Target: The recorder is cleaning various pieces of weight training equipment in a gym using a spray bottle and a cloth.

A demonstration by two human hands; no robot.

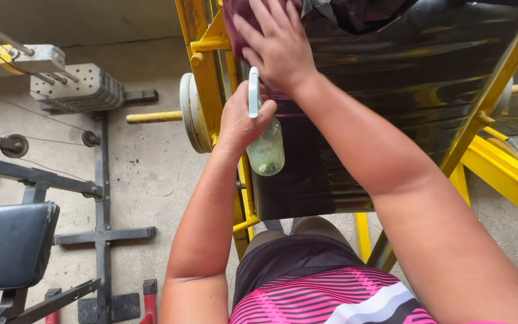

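**Hands on a black bench pad, cloth and spray bottle**

The black pad (391, 108) of a yellow-framed bench (499, 162) fills the space under and to the right of both hands; its surface is shiny and tilted. Left of the hands, beyond the yellow frame, a grey weight plate (192, 114) sits on a yellow peg, and further left stand a stack of grey weights (82, 89) and a dark padded seat (10, 246) on the concrete floor (151, 174).

The right hand (277, 45) lies flat with fingers spread, pressing a dark red cloth (235, 24) against the pad's upper left edge; the cloth shows just under and left of the fingers.

The left hand (241, 120), just below the right, is closed round the neck of a clear spray bottle (266, 150). The bottle hangs down from the fist against the pad's left edge, its pale trigger head above the thumb.
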